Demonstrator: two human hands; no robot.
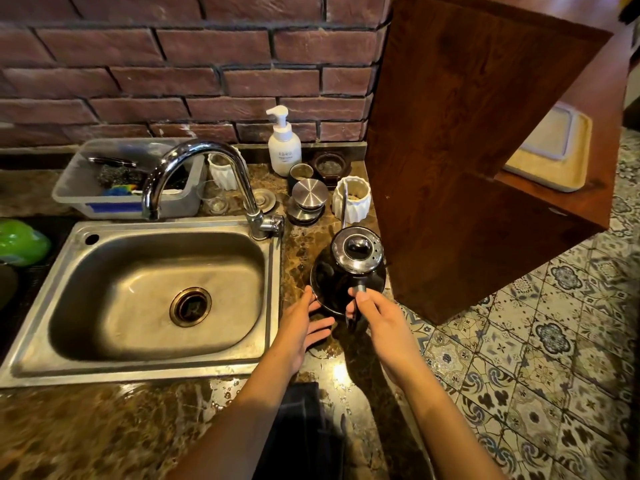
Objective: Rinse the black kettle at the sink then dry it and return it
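Nearest the camera, a dark cloth (304, 424) lies on the marbled brown table (104, 427) between the two forearms. Just beyond it, the right hand (379, 318) is closed around the handle of the black kettle (346, 271), thumb on top and fingers curled beneath. The left hand (299, 318) is spread open beside it, holding nothing, its fingertips at the kettle's lower left edge; whether they quite touch the body cannot be told.

The kettle stands upright on the table directly ahead of both hands, lid on, its thin spout reaching away from the right hand towards a white ribbed cup (351, 199). To the left of the left hand lies the steel sink (145, 292), its basin holding no dishes, with a round drain (190, 306) in the floor. A chrome tap (207, 181) arches over the far rim of the sink.

Farther from the hands, steel lids (309, 197) sit stacked left of the white cup, and a white pump bottle (284, 143) stands against the brick wall (173, 64). Left of the tap, a clear plastic tub (121, 178) holds scouring pads. To the right of the right hand rises a dark wooden cabinet (467, 150) above a patterned tile floor (536, 358).
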